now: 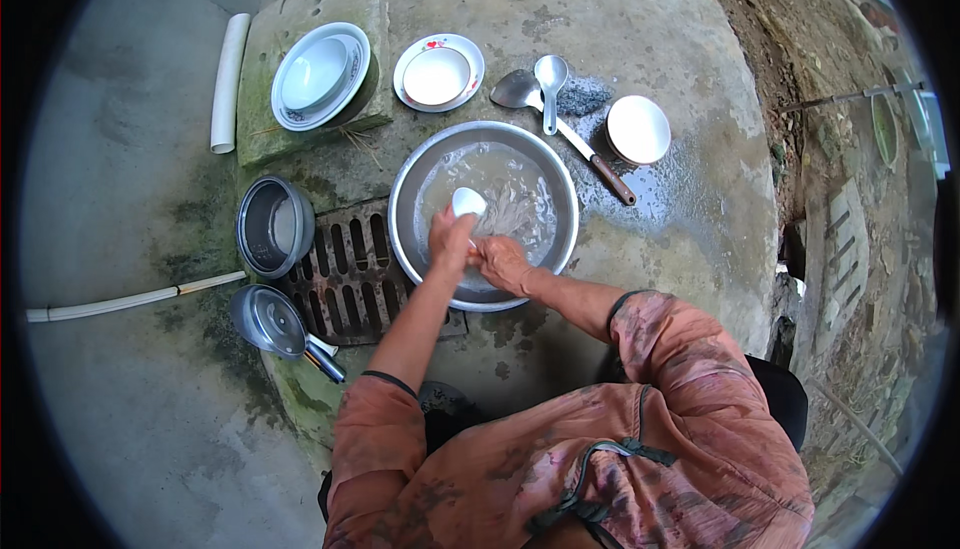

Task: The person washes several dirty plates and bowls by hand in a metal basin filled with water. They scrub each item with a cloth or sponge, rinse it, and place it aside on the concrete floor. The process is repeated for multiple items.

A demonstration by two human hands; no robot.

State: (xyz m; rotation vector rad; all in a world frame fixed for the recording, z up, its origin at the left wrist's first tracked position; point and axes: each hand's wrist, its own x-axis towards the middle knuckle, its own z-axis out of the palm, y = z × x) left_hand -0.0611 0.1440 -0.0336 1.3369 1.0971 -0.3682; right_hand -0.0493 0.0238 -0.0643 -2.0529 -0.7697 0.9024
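Observation:
Over a round metal basin (400, 243) of cloudy, sudsy water, my two hands meet around a white spoon (468, 202). My left hand (448, 240) is closed around it just below the bowl, which points away from me. The fingers of my right hand (504, 262) close on the lower handle, most of which is hidden by the hands. A greyish cloth (508, 207) with stringy folds lies in the water just beyond my hands.
Beyond the basin lie a plate with a bowl (436, 76), a spatula (615, 181), a ladle-like spoon (551, 83) and a white bowl (638, 130). A larger dish (358, 91) holds another bowl. To the left are a metal pot (247, 228), a lidded pan (276, 320) and a drain grate (352, 279).

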